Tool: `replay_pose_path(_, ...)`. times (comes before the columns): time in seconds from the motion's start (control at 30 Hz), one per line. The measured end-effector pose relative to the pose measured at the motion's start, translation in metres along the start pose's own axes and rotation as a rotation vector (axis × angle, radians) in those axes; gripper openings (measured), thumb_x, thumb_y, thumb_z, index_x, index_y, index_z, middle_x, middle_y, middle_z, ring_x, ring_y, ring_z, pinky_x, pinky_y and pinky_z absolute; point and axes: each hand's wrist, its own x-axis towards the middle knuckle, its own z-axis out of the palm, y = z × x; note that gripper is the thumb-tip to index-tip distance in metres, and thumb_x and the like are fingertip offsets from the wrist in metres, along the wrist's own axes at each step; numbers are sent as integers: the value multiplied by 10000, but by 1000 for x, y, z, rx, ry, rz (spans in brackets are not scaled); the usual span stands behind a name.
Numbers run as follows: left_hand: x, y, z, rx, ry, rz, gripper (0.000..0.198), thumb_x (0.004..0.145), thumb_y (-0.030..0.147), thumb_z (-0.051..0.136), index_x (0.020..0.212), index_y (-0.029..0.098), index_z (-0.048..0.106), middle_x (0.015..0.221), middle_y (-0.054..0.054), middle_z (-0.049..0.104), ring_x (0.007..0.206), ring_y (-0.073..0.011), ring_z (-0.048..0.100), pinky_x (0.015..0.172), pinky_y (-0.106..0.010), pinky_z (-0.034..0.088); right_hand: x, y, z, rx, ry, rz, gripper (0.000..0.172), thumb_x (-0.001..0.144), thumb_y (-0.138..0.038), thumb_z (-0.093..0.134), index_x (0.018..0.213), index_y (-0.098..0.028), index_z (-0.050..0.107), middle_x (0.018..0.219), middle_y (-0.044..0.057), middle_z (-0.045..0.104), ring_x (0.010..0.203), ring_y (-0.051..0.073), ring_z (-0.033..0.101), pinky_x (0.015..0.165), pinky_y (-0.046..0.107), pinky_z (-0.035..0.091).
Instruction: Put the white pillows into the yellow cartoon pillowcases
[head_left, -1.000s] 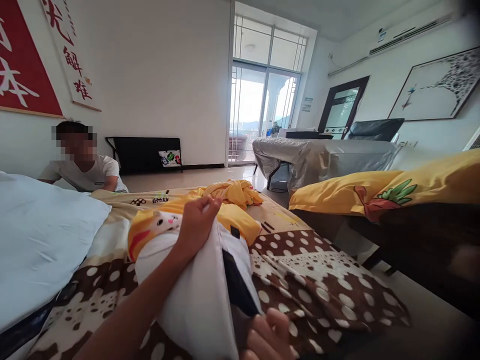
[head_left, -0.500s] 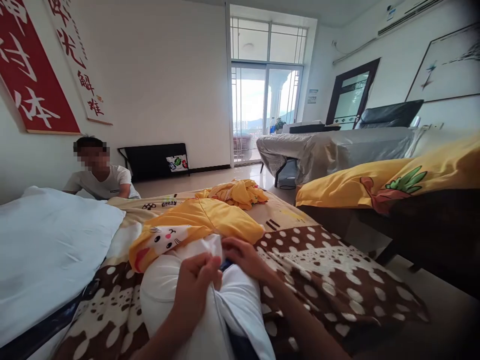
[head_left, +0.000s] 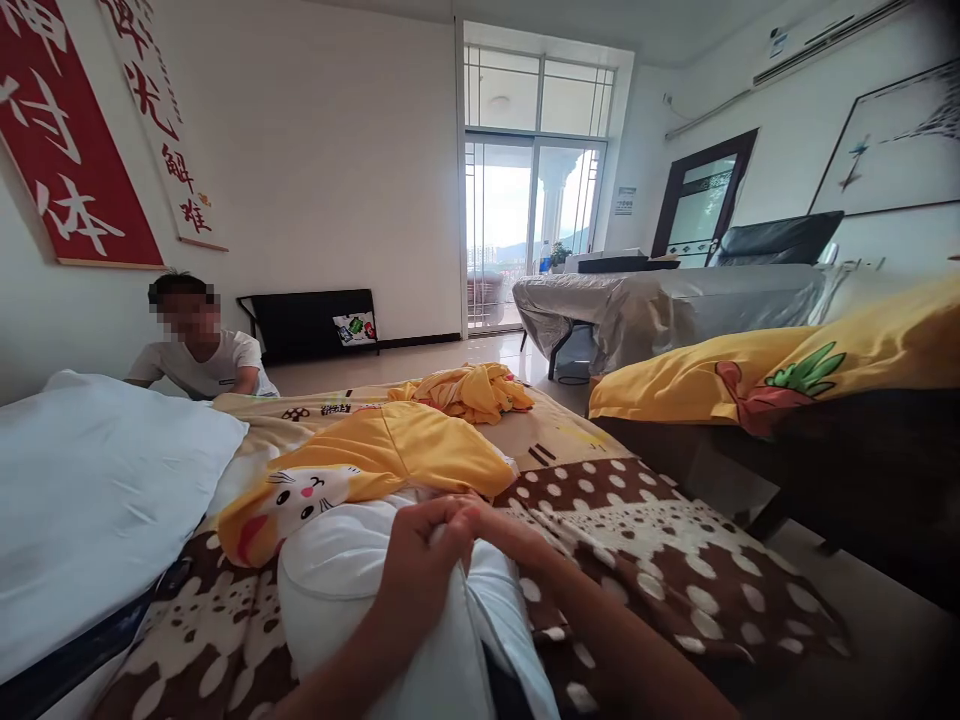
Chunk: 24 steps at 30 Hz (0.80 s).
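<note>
A white pillow (head_left: 337, 590) lies in front of me on the brown dotted blanket (head_left: 660, 560). My left hand (head_left: 420, 570) is closed on the white pillow cover near its far edge. My right hand (head_left: 499, 535) meets it from the right, fingers pinched on the same white fabric. A dark strip shows under the cover near my right forearm. A yellow pillowcase with a cartoon cat face (head_left: 352, 470) lies just beyond the pillow, touching it.
A big white pillow (head_left: 90, 490) lies at left. A crumpled yellow cloth (head_left: 472, 388) sits farther down the bed. A person in a white shirt (head_left: 199, 355) is by the far left bedside. A yellow carrot-print cover (head_left: 772, 375) lies on dark furniture at right; a covered table (head_left: 660, 305) stands beyond.
My right hand came up from the lower edge to the pillow's top and now touches the left hand. The left hand slid back toward me along the cover. The view tilted down slightly.
</note>
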Motion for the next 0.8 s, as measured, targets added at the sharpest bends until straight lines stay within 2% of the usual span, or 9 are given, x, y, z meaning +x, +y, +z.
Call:
replay_pose_path(0.07, 6, -4, -10, -213, 51, -99, 462, 716, 472, 610, 454, 195, 347, 367, 69, 284, 360, -58, 241, 390, -225, 217, 2, -3, -25, 121, -145, -31, 507, 914, -475, 369, 714, -146, 699, 674, -53, 671, 630, 37, 629, 609, 111, 466)
replay_pose_path(0.17, 10, -5, -14, -430, 171, -157, 506, 651, 461, 698, 481, 200, 299, 361, 102, 229, 332, -38, 183, 353, -199, 169, -10, -29, -71, 183, -206, 128, 319, 952, -326, 399, 977, -159, 670, 879, 39, 715, 795, 112, 667, 692, 193, 533)
replay_pose_path(0.2, 11, -3, -12, -439, 212, -142, 505, 643, 443, 713, 488, 198, 301, 365, 103, 239, 335, -37, 195, 353, -196, 178, -17, -41, -85, 127, -200, 130, 312, 953, -337, 396, 1037, -173, 648, 887, 42, 714, 777, 123, 669, 679, 205, 537)
replay_pose_path(0.3, 17, 8, 0, -331, 284, -64, 465, 667, 426, 702, 500, 192, 336, 386, 87, 311, 368, -51, 279, 383, -204, 248, -37, -79, -108, -155, -176, -149, 503, 892, -504, 455, 1222, -136, 548, 964, 98, 708, 792, 188, 674, 652, 250, 532)
replay_pose_path(0.4, 28, 12, 12, -269, 272, -53, 442, 697, 467, 663, 515, 192, 370, 408, 69, 386, 404, -70, 345, 426, -220, 305, -42, -100, -93, -431, -93, -215, 633, 865, -549, 455, 1241, -43, 508, 942, 173, 690, 762, 253, 659, 567, 312, 488)
replay_pose_path(0.53, 37, 2, 5, -102, 227, -56, 436, 728, 487, 627, 515, 189, 391, 419, 57, 424, 422, -80, 356, 459, -226, 309, -35, -94, -51, -500, -109, -7, 220, 868, -258, 426, 975, -115, 556, 735, 102, 640, 617, 248, 590, 555, 357, 427)
replay_pose_path(0.6, 36, -3, -13, 68, 175, 19, 376, 765, 468, 597, 561, 184, 458, 494, 43, 472, 479, -91, 398, 502, -224, 341, -34, -83, -40, -370, -169, 37, 99, 816, -141, 410, 838, -176, 500, 693, 58, 612, 619, 231, 578, 564, 339, 424)
replay_pose_path(0.7, 27, -2, -54, 317, 0, 179, 242, 840, 424, 523, 910, 212, 616, 844, -16, 632, 801, -152, 561, 751, -240, 428, -42, -66, -41, -100, -209, 35, 136, 801, -106, 404, 892, -195, 454, 697, 13, 611, 620, 184, 590, 546, 278, 432)
replay_pose_path(0.8, 18, 2, -94, 520, -192, 137, 322, 890, 423, 427, 1054, 256, 649, 1116, -42, 641, 1092, -206, 532, 968, -270, 353, -55, -60, -53, 22, -137, -4, 181, 806, -123, 426, 968, -199, 451, 710, -3, 628, 601, 149, 607, 544, 237, 457)
